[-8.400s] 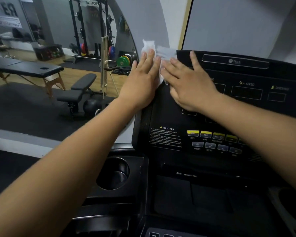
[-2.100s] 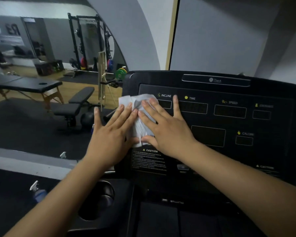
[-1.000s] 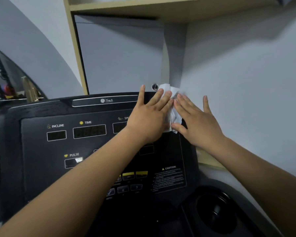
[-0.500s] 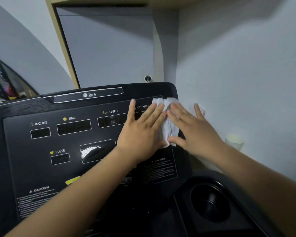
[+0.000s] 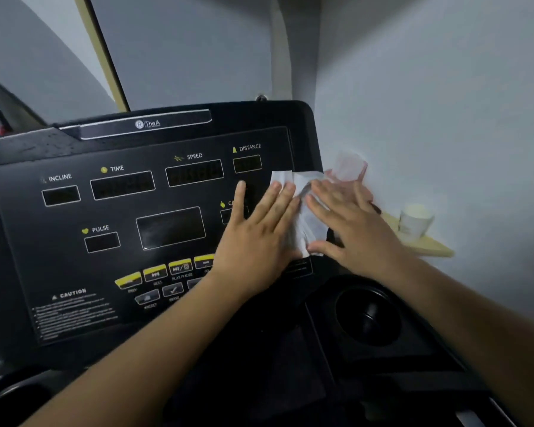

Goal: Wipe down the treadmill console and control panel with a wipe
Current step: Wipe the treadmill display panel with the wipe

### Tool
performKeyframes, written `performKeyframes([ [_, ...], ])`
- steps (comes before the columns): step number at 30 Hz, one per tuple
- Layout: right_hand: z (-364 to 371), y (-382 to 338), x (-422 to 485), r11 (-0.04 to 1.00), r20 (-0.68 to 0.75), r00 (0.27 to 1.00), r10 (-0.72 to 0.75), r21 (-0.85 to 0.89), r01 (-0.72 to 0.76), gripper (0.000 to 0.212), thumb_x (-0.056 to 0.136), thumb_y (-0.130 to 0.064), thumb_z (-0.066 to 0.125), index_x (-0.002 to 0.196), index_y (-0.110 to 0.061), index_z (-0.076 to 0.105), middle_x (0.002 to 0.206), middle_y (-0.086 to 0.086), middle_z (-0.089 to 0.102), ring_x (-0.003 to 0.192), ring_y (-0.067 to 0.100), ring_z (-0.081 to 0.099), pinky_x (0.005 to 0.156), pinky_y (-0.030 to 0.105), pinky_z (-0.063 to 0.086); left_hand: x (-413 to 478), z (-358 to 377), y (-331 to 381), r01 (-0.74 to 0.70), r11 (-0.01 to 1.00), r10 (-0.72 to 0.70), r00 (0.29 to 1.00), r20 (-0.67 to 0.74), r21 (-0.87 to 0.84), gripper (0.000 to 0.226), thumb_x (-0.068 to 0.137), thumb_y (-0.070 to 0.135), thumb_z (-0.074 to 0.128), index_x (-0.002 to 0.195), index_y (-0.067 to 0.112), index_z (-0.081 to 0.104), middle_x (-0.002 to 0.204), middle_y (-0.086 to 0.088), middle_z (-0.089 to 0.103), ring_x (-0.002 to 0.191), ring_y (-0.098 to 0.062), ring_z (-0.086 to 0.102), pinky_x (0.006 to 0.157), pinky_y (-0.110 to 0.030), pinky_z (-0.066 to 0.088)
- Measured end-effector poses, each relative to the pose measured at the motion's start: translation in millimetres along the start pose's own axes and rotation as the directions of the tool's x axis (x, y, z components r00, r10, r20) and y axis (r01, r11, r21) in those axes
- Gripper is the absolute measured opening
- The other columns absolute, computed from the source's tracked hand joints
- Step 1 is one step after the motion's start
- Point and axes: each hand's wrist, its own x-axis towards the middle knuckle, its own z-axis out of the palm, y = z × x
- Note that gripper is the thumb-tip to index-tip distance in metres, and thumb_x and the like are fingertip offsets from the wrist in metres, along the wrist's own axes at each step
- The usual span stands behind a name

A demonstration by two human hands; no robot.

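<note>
The black treadmill console [image 5: 121,143] fills the left and middle, with dark display windows and yellow buttons [image 5: 154,272] on its control panel. A white wipe [image 5: 302,223] lies flat against the console's right edge, below the DISTANCE window. My left hand [image 5: 256,238] presses its left part with straight fingers. My right hand [image 5: 355,229] presses its right part, fingers spread flat. The wipe shows between and above the fingertips. The right end of the button rows is hidden by my left wrist.
A round black cup holder [image 5: 367,315] sits low on the right of the console. A small white cup [image 5: 415,221] stands on a light wooden shelf [image 5: 429,245] against the grey wall at the right. A pinkish packet [image 5: 349,167] leans on the wall behind my right hand.
Both hands have slid the wipe down the console's right edge, from its top right corner to below the DISTANCE window. Earlier they worked on the left side.
</note>
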Motion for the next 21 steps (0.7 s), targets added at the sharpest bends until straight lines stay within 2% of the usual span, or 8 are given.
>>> performKeyframes([
  [3, 11.2, -11.3, -24.4, 1.0, 0.021, 1.0, -0.015, -0.019, 0.016, 0.08, 0.087, -0.063, 0.043, 0.149, -0.013, 0.031, 0.16, 0.006, 0.02, 0.148, 0.02, 0.013, 0.113, 0.062, 0.018, -21.7, 9.8, 16.1, -0.02, 0.999, 0.021, 1.0, 0.014, -0.044, 0.078, 0.095, 0.062, 0.018, 0.153, 0.011, 0.018, 0.161, -0.009, 0.011, 0.15, -0.026, 0.007, 0.115, -0.065, 0.003],
  [8, 17.3, -27.2, -37.0, 0.996, 0.04, 0.998, -0.042, -0.082, 0.046, 0.078, 0.086, -0.063, 0.043, 0.146, -0.013, 0.038, 0.157, 0.006, 0.027, 0.147, 0.021, 0.017, 0.114, 0.064, 0.014, -48.1, 16.5, 24.5, 0.006, 0.995, -0.004, 1.0, 0.021, -0.096, 0.074, 0.094, 0.059, 0.03, 0.152, 0.012, 0.028, 0.161, -0.007, 0.017, 0.15, -0.022, 0.011, 0.115, -0.066, 0.006],
  [14, 14.5, -53.7, -25.0, 0.989, 0.035, 0.997, -0.073, -0.127, 0.077, 0.08, 0.085, -0.063, 0.039, 0.146, -0.012, 0.033, 0.158, 0.008, 0.025, 0.148, 0.021, 0.016, 0.112, 0.066, 0.013, -69.1, 16.7, 7.8, 0.033, 0.997, -0.028, 0.998, 0.059, -0.075, 0.074, 0.094, 0.06, 0.032, 0.153, 0.016, 0.024, 0.161, -0.004, 0.015, 0.15, -0.02, 0.009, 0.114, -0.068, 0.004],
  [18, 15.3, -79.8, -10.5, 0.986, 0.03, 0.994, -0.102, -0.13, 0.105, 0.081, 0.085, -0.063, 0.037, 0.148, -0.012, 0.027, 0.159, 0.007, 0.02, 0.148, 0.021, 0.013, 0.113, 0.066, 0.009, -90.3, 15.9, -12.6, 0.081, 0.994, -0.078, 0.996, 0.038, -0.073, 0.079, 0.092, 0.063, 0.043, 0.153, 0.016, 0.026, 0.161, -0.004, 0.018, 0.149, -0.02, 0.012, 0.114, -0.067, 0.003],
  [21, 16.5, -103.0, 3.9, 0.985, 0.047, 0.99, -0.13, -0.108, 0.134, 0.081, 0.086, -0.063, 0.034, 0.149, -0.013, 0.026, 0.16, 0.007, 0.017, 0.149, 0.02, 0.008, 0.112, 0.068, 0.008, -109.6, 14.5, -31.6, 0.117, 0.99, -0.115, 0.993, 0.038, -0.076, 0.078, 0.091, 0.063, 0.038, 0.152, 0.016, 0.028, 0.16, -0.003, 0.021, 0.149, -0.02, 0.014, 0.113, -0.069, 0.006],
])
